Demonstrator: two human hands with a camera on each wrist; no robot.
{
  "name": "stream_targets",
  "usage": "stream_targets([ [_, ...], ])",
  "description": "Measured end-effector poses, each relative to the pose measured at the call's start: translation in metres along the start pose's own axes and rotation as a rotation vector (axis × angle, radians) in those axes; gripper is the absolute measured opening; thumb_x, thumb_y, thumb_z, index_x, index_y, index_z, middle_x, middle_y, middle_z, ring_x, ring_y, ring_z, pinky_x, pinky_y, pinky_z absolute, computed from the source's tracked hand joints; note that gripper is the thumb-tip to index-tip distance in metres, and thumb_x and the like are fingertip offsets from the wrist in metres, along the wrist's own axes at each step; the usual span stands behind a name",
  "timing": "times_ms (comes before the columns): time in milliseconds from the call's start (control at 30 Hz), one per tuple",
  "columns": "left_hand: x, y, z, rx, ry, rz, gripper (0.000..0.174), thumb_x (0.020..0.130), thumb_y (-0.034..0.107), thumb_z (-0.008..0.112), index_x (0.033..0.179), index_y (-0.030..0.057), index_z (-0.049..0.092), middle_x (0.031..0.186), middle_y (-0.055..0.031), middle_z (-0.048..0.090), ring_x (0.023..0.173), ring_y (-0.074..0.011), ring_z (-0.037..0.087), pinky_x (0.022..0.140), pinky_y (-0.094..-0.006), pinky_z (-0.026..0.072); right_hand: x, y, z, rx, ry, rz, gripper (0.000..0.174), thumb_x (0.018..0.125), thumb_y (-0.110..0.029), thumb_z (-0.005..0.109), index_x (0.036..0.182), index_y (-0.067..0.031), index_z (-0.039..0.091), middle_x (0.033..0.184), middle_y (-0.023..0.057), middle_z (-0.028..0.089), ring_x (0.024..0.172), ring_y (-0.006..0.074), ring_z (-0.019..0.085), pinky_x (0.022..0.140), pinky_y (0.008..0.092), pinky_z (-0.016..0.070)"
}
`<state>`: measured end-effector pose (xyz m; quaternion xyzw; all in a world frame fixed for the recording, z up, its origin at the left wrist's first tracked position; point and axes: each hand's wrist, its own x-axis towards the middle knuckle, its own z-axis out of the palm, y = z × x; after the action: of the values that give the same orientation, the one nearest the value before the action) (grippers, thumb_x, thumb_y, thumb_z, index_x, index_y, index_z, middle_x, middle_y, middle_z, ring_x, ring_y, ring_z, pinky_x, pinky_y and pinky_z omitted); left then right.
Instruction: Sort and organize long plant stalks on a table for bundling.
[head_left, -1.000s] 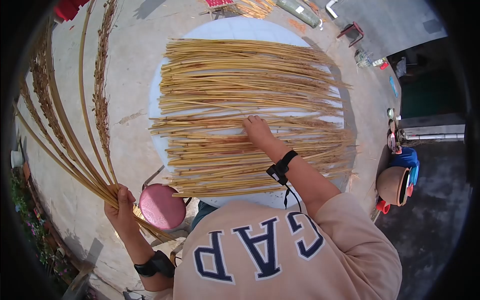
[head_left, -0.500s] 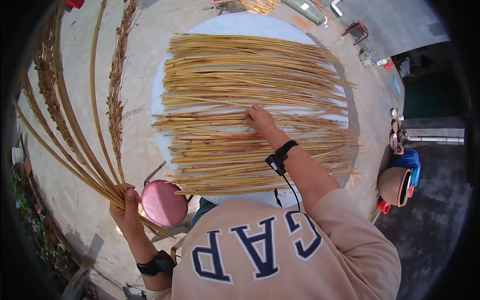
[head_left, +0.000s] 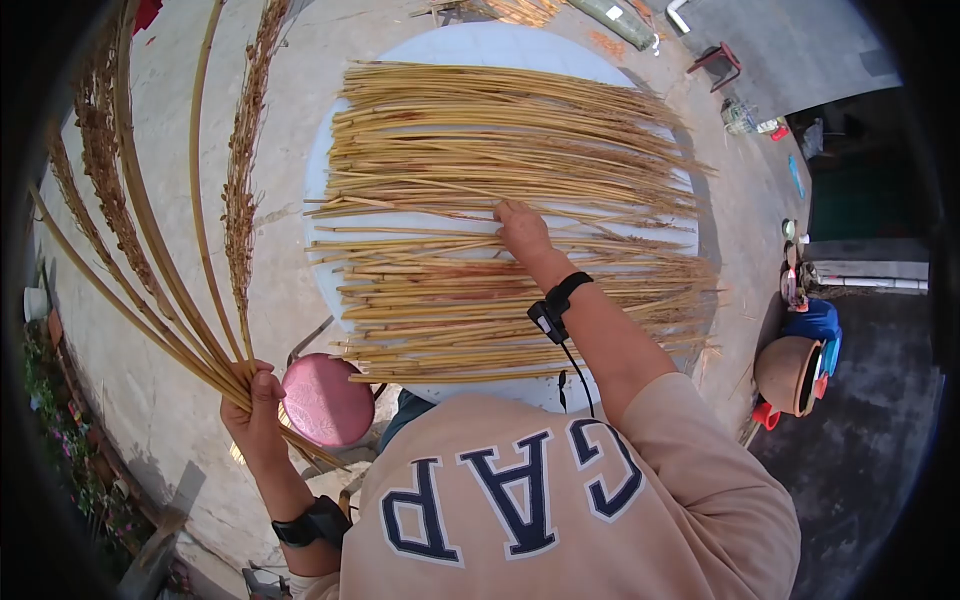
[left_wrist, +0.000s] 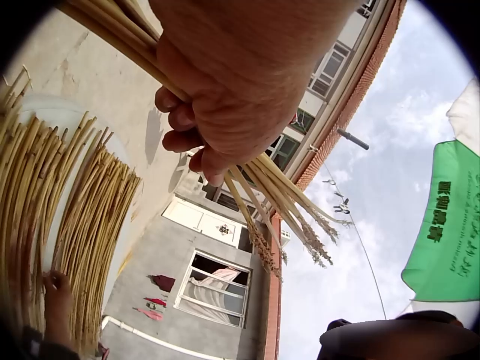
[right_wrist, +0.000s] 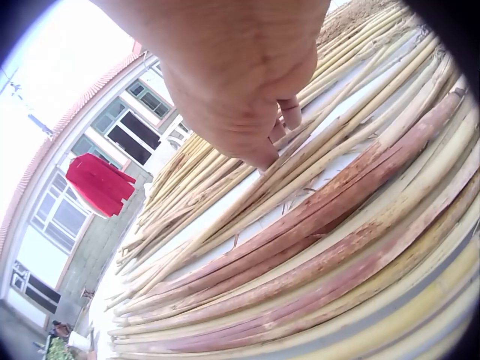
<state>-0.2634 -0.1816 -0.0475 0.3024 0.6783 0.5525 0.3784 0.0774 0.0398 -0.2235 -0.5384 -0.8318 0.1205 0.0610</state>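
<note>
My left hand point(head_left: 252, 410) grips a bunch of long dry sorghum stalks point(head_left: 222, 375) off the table's left side. Brown seed heads point(head_left: 240, 190) spread from the far end of that bunch, and the cut ends come out below the hand. Many thinner yellow stalks point(head_left: 430, 300) lie side by side across a round white table point(head_left: 480, 40). Over the middle of these rows, my right hand point(head_left: 522, 232) pinches a few stalks. In the right wrist view, its fingertips point(right_wrist: 289, 116) are curled down at the stalks, some of which have reddish patches point(right_wrist: 300, 229). The palm hides part of the pinch.
A pink round stool point(head_left: 328, 400) stands at the table's near left. Plants point(head_left: 70, 440) line the left edge of the yard. A clay pot point(head_left: 785, 373) and a blue container point(head_left: 810, 317) stand at the right. More cut pieces point(head_left: 515, 10) lie beyond the table.
My right hand has moved a little away from my body, shifting some stalks toward the far rows; a white gap now shows below them. The left hand keeps its bunch, slightly shifted right in view.
</note>
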Motion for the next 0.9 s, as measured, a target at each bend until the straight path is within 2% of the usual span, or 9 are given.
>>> stream_targets([
  [133,-0.002,-0.001,-0.002,-0.010,-0.002,-0.001,0.011,0.084,0.011,0.056,0.086,0.0004,0.053,0.061,0.0000,0.048,0.056,-0.0046,0.042,0.049,-0.0161,0.0295,0.001,-0.003,0.004,0.067,0.114,-0.004,0.021,0.065,-0.001,0.061,0.084,-0.0066,0.054,0.088,0.0106,0.054,0.091,0.0295,0.052,0.073,0.0398,0.0465],
  [367,-0.002,-0.005,-0.003,-0.016,-0.003,0.002,0.011,0.084,0.011,0.056,0.086,0.0002,0.054,0.062,-0.0002,0.048,0.056,-0.0049,0.043,0.049,-0.0163,0.0301,0.002,0.006,0.010,-0.038,0.042,-0.032,0.019,0.071,-0.002,0.061,0.088,-0.0069,0.055,0.088,0.0090,0.053,0.089,0.0296,0.052,0.070,0.0392,0.0468],
  [433,-0.001,-0.006,-0.004,-0.024,0.002,0.008,0.011,0.084,0.011,0.056,0.086,0.0000,0.054,0.063,-0.0001,0.048,0.056,-0.0050,0.043,0.049,-0.0166,0.0303,0.001,0.003,0.007,0.009,0.089,0.023,0.013,0.073,-0.004,0.060,0.085,-0.0074,0.056,0.085,0.0093,0.052,0.085,0.0294,0.052,0.067,0.0389,0.0468],
  [567,0.001,-0.005,-0.004,-0.019,0.000,0.003,0.011,0.084,0.011,0.056,0.086,0.0000,0.054,0.063,-0.0001,0.048,0.056,-0.0049,0.043,0.049,-0.0167,0.0305,-0.005,-0.001,-0.007,0.101,0.167,-0.004,0.014,0.070,-0.007,0.063,0.082,-0.0066,0.057,0.083,0.0095,0.052,0.083,0.0300,0.052,0.067,0.0398,0.0464],
  [667,0.003,-0.004,-0.003,-0.011,0.002,0.002,0.012,0.084,0.011,0.057,0.086,0.0002,0.054,0.063,0.0001,0.048,0.056,-0.0048,0.042,0.048,-0.0164,0.0297,-0.012,0.009,-0.013,0.223,0.158,-0.082,0.014,0.069,-0.007,0.064,0.081,-0.0085,0.058,0.082,0.0090,0.051,0.081,0.0296,0.053,0.066,0.0392,0.0456],
  [733,0.004,-0.004,0.000,-0.010,-0.007,-0.008,0.013,0.084,0.013,0.057,0.085,0.0005,0.054,0.063,0.0003,0.048,0.055,-0.0045,0.042,0.048,-0.0165,0.0292,-0.015,0.020,0.000,0.044,-0.009,-0.184,0.014,0.070,-0.011,0.066,0.082,-0.0092,0.059,0.084,0.0084,0.052,0.079,0.0289,0.053,0.065,0.0379,0.0463],
  [767,0.003,-0.004,0.000,-0.010,-0.007,-0.008,0.013,0.084,0.013,0.057,0.085,0.0005,0.054,0.063,0.0003,0.048,0.055,-0.0045,0.042,0.048,-0.0165,0.0292,-0.016,0.024,0.006,0.044,-0.009,-0.184,0.014,0.070,-0.011,0.066,0.082,-0.0092,0.059,0.084,0.0084,0.052,0.079,0.0289,0.053,0.065,0.0379,0.0463],
  [900,0.005,-0.002,0.004,0.023,-0.024,0.010,0.015,0.083,0.015,0.058,0.085,0.0007,0.054,0.062,0.0006,0.048,0.056,-0.0045,0.042,0.050,-0.0171,0.0302,-0.016,0.024,0.006,0.085,0.139,-0.145,0.009,0.070,-0.011,0.064,0.078,-0.0099,0.060,0.076,0.0079,0.053,0.074,0.0280,0.054,0.061,0.0371,0.0463],
])
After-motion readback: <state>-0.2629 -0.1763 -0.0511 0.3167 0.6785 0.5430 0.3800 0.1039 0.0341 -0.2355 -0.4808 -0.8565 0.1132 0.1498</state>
